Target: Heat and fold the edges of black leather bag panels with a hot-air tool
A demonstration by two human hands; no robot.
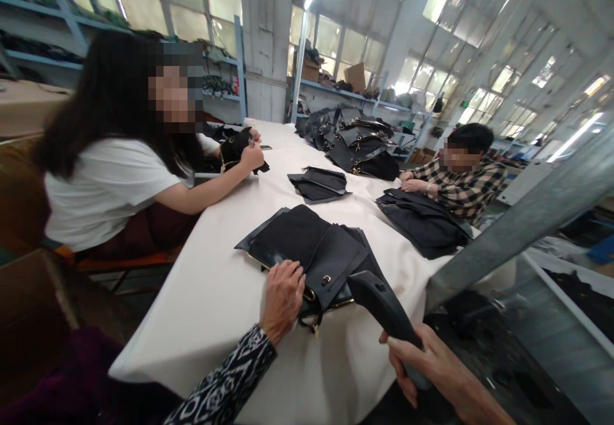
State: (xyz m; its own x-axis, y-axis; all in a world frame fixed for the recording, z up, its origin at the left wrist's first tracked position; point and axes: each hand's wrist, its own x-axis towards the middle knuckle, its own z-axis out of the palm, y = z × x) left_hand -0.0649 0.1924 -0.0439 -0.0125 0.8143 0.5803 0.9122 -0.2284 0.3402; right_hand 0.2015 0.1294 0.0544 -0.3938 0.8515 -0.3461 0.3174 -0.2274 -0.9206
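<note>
My left hand (283,297), in a black-and-white patterned sleeve, rests palm down on the near edge of a stack of black bag pieces (311,249) with gold clasps, on the white table (215,290). My right hand (432,364) grips the handle of a black tool (384,306) whose tip points up toward the stack. The tool's working end lies over the stack's right side.
A person in a white shirt sits at the left holding a black piece (240,150). A person in a checked shirt sits at the right over another black stack (425,223). More black pieces (319,184) and finished bags (364,146) lie farther along. A grey metal post (522,220) slants at right.
</note>
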